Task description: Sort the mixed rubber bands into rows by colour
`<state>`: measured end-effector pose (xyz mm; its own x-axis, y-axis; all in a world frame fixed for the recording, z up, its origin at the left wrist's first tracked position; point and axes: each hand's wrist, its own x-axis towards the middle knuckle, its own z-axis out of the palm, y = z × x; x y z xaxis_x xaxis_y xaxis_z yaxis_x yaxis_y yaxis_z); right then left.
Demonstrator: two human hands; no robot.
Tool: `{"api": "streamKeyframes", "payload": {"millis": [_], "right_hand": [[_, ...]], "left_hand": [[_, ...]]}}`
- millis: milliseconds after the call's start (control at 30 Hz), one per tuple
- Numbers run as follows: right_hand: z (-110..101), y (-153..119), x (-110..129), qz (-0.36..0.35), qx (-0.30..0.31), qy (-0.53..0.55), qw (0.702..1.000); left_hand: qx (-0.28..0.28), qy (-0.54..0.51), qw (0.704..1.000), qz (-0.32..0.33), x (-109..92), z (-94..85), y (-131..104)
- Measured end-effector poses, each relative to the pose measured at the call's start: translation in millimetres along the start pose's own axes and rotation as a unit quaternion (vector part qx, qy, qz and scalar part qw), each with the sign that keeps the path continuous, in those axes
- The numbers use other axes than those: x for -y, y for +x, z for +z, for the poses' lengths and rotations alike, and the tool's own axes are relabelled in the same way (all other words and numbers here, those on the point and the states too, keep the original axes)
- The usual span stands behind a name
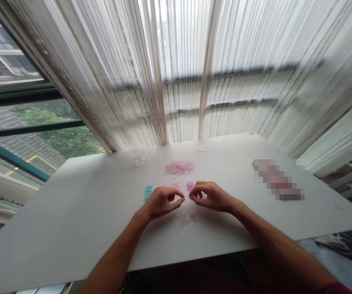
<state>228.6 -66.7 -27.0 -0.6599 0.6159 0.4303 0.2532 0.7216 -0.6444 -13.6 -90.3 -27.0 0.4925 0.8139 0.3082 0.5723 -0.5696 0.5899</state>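
Observation:
Both hands meet over the middle of the white table, their pinched fingertips a small gap apart. My left hand (162, 201) has thumb and forefinger pressed together; anything between them is too small to make out. My right hand (209, 196) is pinched the same way, its hold also unclear. Just beyond the hands lie small groups of thin pieces: blue (148, 192), pink (176, 186) and purple (189, 185). Farther back is a larger mixed pile (180, 167), mostly pink. A small loose scatter of pale pieces (187, 217) lies nearer to me, below the fingertips.
On the white table (102, 212), a clear container (139, 157) stands at the back left and a clear round lid or dish (202, 145) at the back edge. A pixelated reddish object (278, 180) lies at the right. Striped curtains (182, 69) hang behind.

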Motion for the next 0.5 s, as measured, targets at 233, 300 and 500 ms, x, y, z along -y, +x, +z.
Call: {"api": "streamKeyframes", "payload": {"millis": [233, 300, 500], "right_hand": [[1.0, 0.3, -0.1, -0.010, -0.018, 0.000, 1.000], [1.6, 0.2, -0.7, -0.013, -0.019, -0.003, 1.000], [3.8, 0.9, -1.9, -0.021, -0.025, -0.012, 0.999]], "left_hand": [[-0.021, -0.036, 0.999, 0.029, 2.1, -1.9, 1.1], [-0.024, -0.042, 0.998, 0.033, 3.1, -1.7, 1.3], [-0.030, -0.049, 0.998, 0.036, 5.9, -2.1, 1.0]]}}
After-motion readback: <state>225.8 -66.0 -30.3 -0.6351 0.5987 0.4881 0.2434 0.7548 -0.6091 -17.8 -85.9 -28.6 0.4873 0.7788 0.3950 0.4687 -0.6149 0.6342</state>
